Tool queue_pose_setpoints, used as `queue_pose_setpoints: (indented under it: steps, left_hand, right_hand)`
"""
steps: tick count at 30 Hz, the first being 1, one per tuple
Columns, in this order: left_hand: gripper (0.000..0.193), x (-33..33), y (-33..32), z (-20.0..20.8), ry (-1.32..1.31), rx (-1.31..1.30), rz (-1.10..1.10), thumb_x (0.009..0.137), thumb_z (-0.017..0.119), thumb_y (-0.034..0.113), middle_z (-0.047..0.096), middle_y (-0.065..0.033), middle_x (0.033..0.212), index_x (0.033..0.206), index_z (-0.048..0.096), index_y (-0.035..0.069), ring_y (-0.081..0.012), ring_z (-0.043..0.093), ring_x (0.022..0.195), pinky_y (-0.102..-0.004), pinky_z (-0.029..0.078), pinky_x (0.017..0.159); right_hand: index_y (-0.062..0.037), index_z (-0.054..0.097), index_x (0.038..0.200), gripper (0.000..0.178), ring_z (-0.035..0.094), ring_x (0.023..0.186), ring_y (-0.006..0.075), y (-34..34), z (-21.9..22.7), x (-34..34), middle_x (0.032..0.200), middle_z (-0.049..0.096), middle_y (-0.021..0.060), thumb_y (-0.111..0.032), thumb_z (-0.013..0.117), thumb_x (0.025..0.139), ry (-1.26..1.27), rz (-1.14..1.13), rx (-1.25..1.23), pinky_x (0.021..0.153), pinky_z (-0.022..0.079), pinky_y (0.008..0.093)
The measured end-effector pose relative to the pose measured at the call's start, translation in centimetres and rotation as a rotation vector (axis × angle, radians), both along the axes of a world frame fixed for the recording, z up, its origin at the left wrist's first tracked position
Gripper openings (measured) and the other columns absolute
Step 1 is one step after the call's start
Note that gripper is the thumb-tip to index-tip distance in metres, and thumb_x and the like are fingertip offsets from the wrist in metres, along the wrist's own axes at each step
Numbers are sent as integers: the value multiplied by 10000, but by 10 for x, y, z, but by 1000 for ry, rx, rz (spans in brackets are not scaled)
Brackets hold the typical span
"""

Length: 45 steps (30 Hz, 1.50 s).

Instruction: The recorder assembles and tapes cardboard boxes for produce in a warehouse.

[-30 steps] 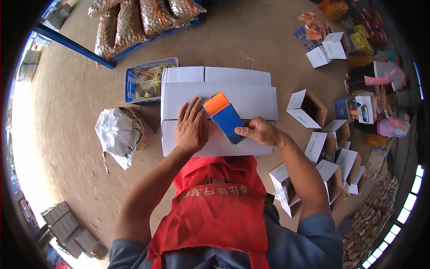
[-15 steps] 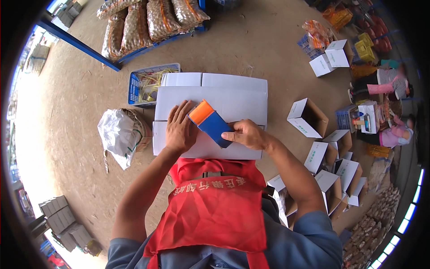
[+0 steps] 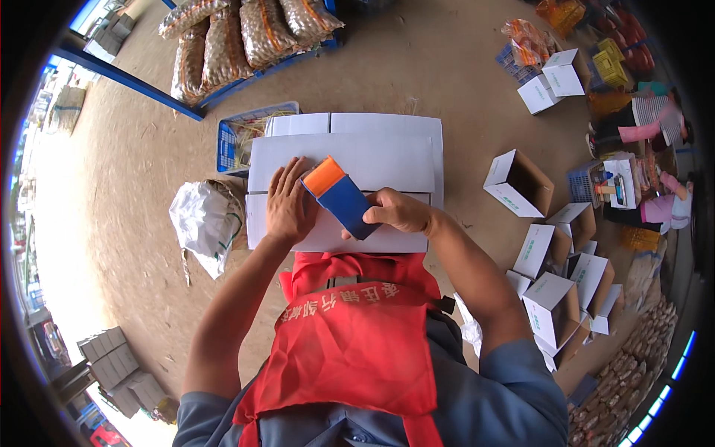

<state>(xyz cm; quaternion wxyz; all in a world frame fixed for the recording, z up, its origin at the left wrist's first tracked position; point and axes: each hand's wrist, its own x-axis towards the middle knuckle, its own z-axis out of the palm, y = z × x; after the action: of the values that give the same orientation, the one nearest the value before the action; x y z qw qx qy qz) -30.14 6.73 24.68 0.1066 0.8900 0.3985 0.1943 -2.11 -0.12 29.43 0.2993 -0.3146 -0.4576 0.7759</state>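
A carton lies beneath the dispenser, between a sack at left and boxes at right.

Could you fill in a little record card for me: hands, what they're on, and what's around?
Left hand: palm down, fingers extended, on a white cardboard box
Right hand: gripping a blue-and-orange, block-shaped handheld tool, orange end toward the left hand
Clothing: red fabric apron
Left of box: blue plastic basket; crumpled white sack
Right of box: open white cardboard cartons
Upper left: bulging sacks with orange stripes
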Motion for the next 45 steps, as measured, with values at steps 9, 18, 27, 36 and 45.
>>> queue_pose_setpoints:
  steps: [9,18,27,36,45]
  left_hand:
    - [539,-2,0,-3,-9,-18,-1,870,678,123,475,-172,1652,1393,579,39,-348,372,1596,-532,256,1330]
    - [548,-4,-4,2,-85,-90,26,875,663,127,500,-177,1632,1413,591,56,-342,389,1587,-531,262,1327]
    - [605,-9,-2,0,-169,-140,-2,842,642,97,507,-171,1627,1443,584,69,-343,390,1587,-545,273,1324]
    - [607,-14,-3,-5,-326,-167,12,900,725,180,577,-198,1561,1469,587,18,-362,509,1493,-536,347,1291]
    - [471,-29,-25,24,-511,-532,96,934,739,194,656,-172,1378,1361,628,27,-374,637,1267,-482,524,1074]
  right_hand:
    - [133,666,1229,563,759,961,318,-12,-25,3,990,783,254,-226,421,870,122,-142,-96,954,592,400]
    - [41,694,898,662,650,554,209,-17,-19,-3,617,674,139,-575,552,1093,-36,-275,-139,627,550,340]
    - [-23,630,742,679,584,456,196,41,-6,-18,539,594,98,-587,545,1110,-62,-345,35,501,494,341]
    - [14,694,870,655,634,528,136,58,-16,-38,633,656,76,-624,705,1017,-254,-164,173,523,501,280]
    - [-23,652,800,662,627,491,163,68,-28,-28,576,625,68,-645,674,1025,-202,-101,172,496,510,300]
